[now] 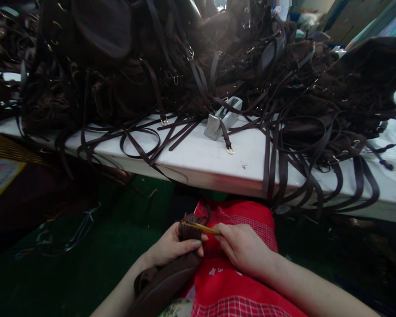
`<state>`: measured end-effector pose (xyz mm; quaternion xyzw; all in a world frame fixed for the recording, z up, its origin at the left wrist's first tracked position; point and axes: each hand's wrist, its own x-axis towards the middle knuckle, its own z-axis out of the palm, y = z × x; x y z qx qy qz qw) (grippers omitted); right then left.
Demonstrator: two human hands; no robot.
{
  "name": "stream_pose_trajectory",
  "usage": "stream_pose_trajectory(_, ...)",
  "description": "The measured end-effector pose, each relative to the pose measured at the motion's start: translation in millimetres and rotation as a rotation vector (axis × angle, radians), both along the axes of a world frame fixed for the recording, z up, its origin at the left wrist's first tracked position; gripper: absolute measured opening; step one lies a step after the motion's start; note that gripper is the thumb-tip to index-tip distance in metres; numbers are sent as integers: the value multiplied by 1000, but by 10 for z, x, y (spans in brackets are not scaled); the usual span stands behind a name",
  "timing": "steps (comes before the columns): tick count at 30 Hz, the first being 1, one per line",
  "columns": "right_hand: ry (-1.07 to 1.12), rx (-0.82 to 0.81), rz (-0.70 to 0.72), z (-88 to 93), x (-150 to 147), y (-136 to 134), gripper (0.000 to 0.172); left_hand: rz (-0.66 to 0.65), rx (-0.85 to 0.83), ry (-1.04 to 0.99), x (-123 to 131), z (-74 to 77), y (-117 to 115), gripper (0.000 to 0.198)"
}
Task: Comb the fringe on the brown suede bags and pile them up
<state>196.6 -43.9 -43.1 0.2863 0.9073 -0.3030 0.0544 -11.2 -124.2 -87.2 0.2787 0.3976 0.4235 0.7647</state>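
Low over my lap, my left hand [186, 244] grips a dark brown leather bag [171, 281], fingers wrapped around its gathered, fringed edge. The rest of the bag hangs down along my left forearm. From the right, my right hand [239, 244] pinches a slim yellow pointed tool [201, 227]; its exact kind does not show. The tool's tip lies against the brown edge, just above my left fingers. Under both hands is a red apron [251, 215] with checked bands.
A white table [201, 160] stands ahead, heaped with dark brown bags [119, 92] whose buckled straps [273, 171] dangle over the front edge. A grey metal holder [222, 119] sits among them. At left is a dark sack [36, 193] with a yellow-edged label; the floor [119, 246] is green.
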Motion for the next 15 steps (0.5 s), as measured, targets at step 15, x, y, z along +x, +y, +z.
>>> stream_pose_trajectory(15, -43, 128, -355, -248, 256, 584, 30, 144, -43, -20, -74, 117, -58, 39)
